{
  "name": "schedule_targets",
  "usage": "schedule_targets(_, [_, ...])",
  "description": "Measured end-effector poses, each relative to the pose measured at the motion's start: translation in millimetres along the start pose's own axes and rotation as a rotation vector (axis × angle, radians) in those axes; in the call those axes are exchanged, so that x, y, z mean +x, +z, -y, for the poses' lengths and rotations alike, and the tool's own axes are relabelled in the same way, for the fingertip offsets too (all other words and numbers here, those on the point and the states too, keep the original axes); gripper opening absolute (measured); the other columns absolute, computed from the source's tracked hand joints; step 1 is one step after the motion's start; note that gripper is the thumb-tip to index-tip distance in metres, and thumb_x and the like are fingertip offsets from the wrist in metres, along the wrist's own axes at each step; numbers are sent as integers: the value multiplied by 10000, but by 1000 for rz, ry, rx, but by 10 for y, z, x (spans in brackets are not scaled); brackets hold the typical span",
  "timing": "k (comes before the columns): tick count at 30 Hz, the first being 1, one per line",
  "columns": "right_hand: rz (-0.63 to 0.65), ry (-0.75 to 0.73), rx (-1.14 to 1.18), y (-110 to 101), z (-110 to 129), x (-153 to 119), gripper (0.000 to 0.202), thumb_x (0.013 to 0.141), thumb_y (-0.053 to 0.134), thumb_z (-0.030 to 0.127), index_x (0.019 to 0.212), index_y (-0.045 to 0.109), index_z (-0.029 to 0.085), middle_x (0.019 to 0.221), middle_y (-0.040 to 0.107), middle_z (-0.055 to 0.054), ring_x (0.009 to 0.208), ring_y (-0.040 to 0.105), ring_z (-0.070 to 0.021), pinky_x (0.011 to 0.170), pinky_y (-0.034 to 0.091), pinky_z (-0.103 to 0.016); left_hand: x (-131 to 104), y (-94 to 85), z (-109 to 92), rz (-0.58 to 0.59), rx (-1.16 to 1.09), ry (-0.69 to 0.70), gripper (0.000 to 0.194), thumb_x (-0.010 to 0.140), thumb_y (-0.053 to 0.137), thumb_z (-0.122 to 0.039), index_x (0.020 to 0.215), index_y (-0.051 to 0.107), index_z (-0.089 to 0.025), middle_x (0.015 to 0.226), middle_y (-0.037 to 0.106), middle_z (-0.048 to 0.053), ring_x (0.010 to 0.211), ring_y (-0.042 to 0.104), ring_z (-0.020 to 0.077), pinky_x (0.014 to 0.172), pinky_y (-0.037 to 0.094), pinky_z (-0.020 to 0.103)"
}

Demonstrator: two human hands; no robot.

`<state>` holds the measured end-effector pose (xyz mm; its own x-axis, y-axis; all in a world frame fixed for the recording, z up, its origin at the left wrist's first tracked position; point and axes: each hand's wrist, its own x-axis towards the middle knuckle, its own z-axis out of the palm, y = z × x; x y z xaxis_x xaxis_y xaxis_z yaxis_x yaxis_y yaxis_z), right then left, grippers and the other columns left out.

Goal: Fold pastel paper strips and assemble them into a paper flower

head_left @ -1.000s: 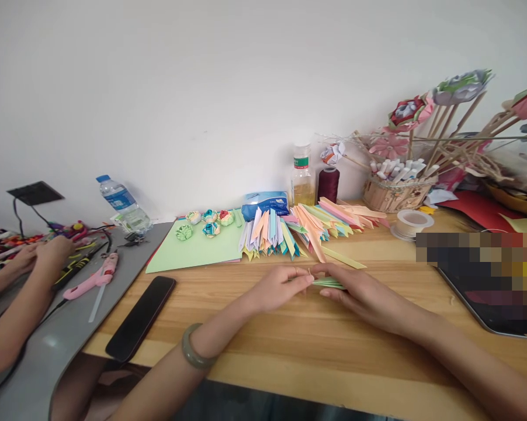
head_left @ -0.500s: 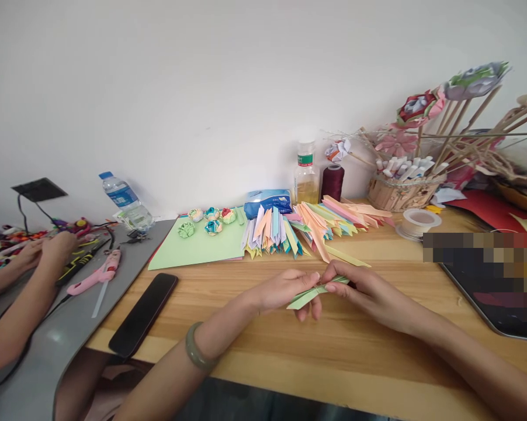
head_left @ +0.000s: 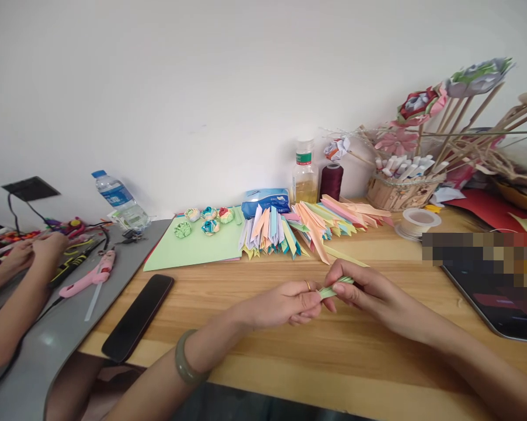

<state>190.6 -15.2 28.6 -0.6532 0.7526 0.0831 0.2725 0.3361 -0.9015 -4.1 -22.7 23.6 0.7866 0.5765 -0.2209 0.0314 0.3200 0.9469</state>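
Folded green paper strips (head_left: pixel 329 292) are held above the wooden table (head_left: pixel 246 345). My left hand (head_left: pixel 296 303) wraps round their left end, which its fingers hide. My right hand (head_left: pixel 355 285) pinches the right end between thumb and fingers. Behind my hands lie bundles of folded paper strips (head_left: pixel 270 231) in several colours. Small paper flowers (head_left: pixel 210 227) rest on green paper sheets (head_left: pixel 193 255) further left.
A black phone (head_left: pixel 138 316) lies at left, a tablet (head_left: pixel 495 298) at right. Behind stand a bottle (head_left: pixel 305 175), dark thread spool (head_left: pixel 331 182) and basket (head_left: pixel 404 193); a ribbon roll (head_left: pixel 419 222) is nearby. Another person's hands (head_left: pixel 40 248) are beside a pink glue gun (head_left: pixel 90 275).
My left hand has turned and closed over the left end of the green strips, which stuck out before. My right hand has shifted slightly right and still pinches them.
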Motion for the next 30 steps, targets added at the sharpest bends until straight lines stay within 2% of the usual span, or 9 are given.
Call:
schedule_targets(3, [-12,9,25,-3,-8,8,259,869,379,427,815,491,199,781,592,-33,767,546,-170,719,415,-288,4,11,21,-13,-87,-20,331,797,497,-439,885,489,-120,613,314,-57,463,241,28,456,137,228])
schedule_targets(6, [-14,10,42,2,-21,30,280,858,388,449,830,507,197,783,591,-43,765,550,-178,716,423,-300,13,0,54,-11,-173,-48,329,763,541,-433,867,493,-124,615,375,-41,461,335,37,430,186,216])
schedule_targets(9, [2,8,46,10,-26,38,296,861,376,458,816,503,195,738,579,-27,717,540,-163,684,419,-282,15,-20,67,34,-223,-88,357,794,466,-452,909,529,-119,622,386,-31,453,390,49,406,239,213])
schedule_targets(11, [2,10,46,13,-26,32,311,861,367,470,801,496,195,700,562,-13,680,524,-150,654,411,-264,9,-25,56,64,-234,-87,391,824,394,-449,947,551,-112,626,375,-28,439,382,47,389,238,214])
schedule_targets(13, [-6,14,49,11,-27,20,321,858,367,481,788,495,195,674,543,-3,653,508,-141,630,402,-251,-1,-20,31,73,-235,-73,347,817,415,-383,977,557,-110,637,380,-23,439,370,44,376,212,212])
schedule_targets(16, [-10,8,65,2,-27,8,306,861,374,467,780,493,197,665,529,2,647,497,-135,624,395,-246,-15,6,-15,40,-232,-68,283,757,482,-250,997,548,-117,632,393,-24,438,329,38,377,154,213])
schedule_targets(22, [-8,-8,48,3,-10,24,276,865,390,437,761,486,201,669,554,-3,644,499,-136,615,388,-249,-39,70,-55,-50,-104,-69,204,783,427,-194,911,562,-113,584,335,-50,446,250,33,428,135,225])
schedule_targets(27, [15,5,35,21,-5,20,283,862,387,451,773,497,206,698,581,-13,668,528,-148,635,400,-258,-30,70,-11,-56,-59,-47,172,812,453,-265,823,540,-117,534,306,-70,444,252,33,449,163,218])
schedule_targets(30, [38,11,15,39,-14,17,278,866,387,444,778,502,207,734,585,-18,690,531,-150,652,403,-259,2,55,30,-47,-112,-88,248,747,546,-370,747,519,-124,511,378,-58,459,351,49,474,272,210])
